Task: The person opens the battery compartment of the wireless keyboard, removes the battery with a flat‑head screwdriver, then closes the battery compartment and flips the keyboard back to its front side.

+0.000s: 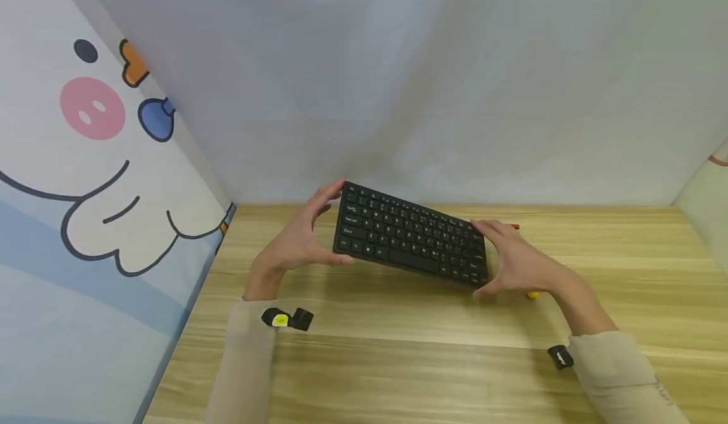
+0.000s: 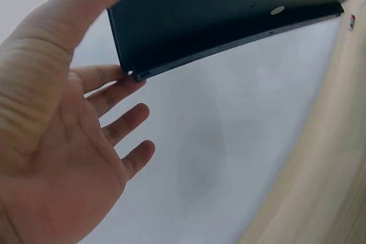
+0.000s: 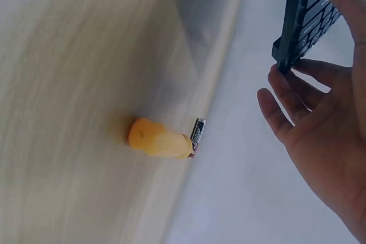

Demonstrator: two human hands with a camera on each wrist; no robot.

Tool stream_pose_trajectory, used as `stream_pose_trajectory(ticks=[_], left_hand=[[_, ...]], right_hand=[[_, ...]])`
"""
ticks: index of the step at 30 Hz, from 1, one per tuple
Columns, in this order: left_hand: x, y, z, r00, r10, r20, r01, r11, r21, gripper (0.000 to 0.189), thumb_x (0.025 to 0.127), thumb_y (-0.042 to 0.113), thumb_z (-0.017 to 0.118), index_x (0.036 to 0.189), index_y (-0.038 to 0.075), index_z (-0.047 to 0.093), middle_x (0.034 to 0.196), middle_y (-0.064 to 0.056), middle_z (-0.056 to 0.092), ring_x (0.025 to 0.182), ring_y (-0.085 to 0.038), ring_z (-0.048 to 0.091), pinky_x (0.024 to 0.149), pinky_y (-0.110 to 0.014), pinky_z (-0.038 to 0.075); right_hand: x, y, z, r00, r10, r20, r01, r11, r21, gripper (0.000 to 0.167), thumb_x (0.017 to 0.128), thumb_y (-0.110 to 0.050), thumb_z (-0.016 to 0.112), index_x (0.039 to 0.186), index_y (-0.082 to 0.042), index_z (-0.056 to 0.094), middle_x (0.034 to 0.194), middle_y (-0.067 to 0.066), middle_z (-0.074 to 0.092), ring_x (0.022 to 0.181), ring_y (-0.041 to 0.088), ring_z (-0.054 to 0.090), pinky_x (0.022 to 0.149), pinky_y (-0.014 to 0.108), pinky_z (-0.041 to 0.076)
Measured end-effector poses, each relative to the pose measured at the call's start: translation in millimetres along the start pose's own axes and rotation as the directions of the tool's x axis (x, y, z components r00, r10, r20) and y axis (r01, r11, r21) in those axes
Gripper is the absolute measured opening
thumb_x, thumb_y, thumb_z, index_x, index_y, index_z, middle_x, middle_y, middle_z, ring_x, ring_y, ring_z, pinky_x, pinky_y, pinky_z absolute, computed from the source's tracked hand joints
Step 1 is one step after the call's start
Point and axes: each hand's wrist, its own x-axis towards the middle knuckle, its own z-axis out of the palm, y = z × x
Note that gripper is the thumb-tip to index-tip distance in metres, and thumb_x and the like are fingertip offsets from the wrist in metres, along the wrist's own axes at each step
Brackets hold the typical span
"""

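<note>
A black compact keyboard (image 1: 412, 234) is held up off the table between both hands, its left end higher than its right. My left hand (image 1: 301, 237) grips the left end, thumb at the near edge and fingertips at the far corner. At the right end, my right hand (image 1: 514, 260) pinches the short side in the same way. The left wrist view shows the keyboard's smooth dark underside (image 2: 229, 10) with a small pale oval spot. In the right wrist view, fingertips (image 3: 280, 78) touch the keyboard's corner.
On the wooden table (image 1: 398, 373), a small yellow-orange object (image 3: 160, 140) lies beside a battery (image 3: 197, 136), both near the right hand. A pale wall (image 1: 426, 95) stands behind the table. At the left is a cartoon-printed panel (image 1: 45, 222).
</note>
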Motion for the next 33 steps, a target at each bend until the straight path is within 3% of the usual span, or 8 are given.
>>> stream_pose_trajectory(ticks=[5,12,26,33], left_hand=[[-4.7,-9.0,1.3,0.994,-0.108,0.005,0.108,0.994,0.028,0.128,0.068,0.017,0.096,0.165,0.033,0.015,0.172,-0.003,0.018,0.159,-0.033,0.019,0.130,-0.060,0.018],[-7.1,-20.7,4.0,0.978,-0.207,0.012,0.206,0.978,0.037,0.130,0.066,0.024,0.098,0.161,0.049,0.013,0.174,0.003,0.010,0.159,-0.038,0.017,0.127,-0.066,0.019],[-10.3,-45.7,13.6,0.955,-0.295,0.029,0.291,0.953,0.086,0.132,0.065,0.015,0.097,0.163,0.041,0.012,0.174,-0.003,0.011,0.159,-0.038,0.017,0.127,-0.065,0.017],[-9.4,-63.2,23.2,0.941,-0.337,0.045,0.329,0.936,0.122,0.132,0.064,0.020,0.098,0.165,0.028,0.014,0.172,-0.010,0.016,0.158,-0.039,0.021,0.128,-0.063,0.019]], right_hand=[[0.9,1.1,-3.2,1.000,0.003,0.001,-0.003,1.000,-0.026,0.134,0.060,-0.044,0.099,0.161,-0.001,0.023,0.163,0.028,0.026,0.147,0.053,0.030,0.114,0.075,0.033],[2.1,3.4,-5.9,0.999,0.035,0.005,-0.035,0.998,-0.057,0.134,0.059,-0.047,0.098,0.161,-0.002,0.023,0.164,0.027,0.025,0.148,0.053,0.026,0.116,0.076,0.029],[7.4,0.3,-7.6,0.999,0.038,0.011,-0.036,0.990,-0.139,0.130,0.060,-0.043,0.098,0.159,0.003,0.026,0.161,0.028,0.030,0.146,0.054,0.030,0.118,0.074,0.027],[11.6,-0.7,-7.1,0.997,0.060,0.045,-0.051,0.982,-0.179,0.129,0.061,-0.046,0.097,0.158,0.004,0.029,0.161,0.030,0.032,0.145,0.054,0.032,0.119,0.072,0.029]])
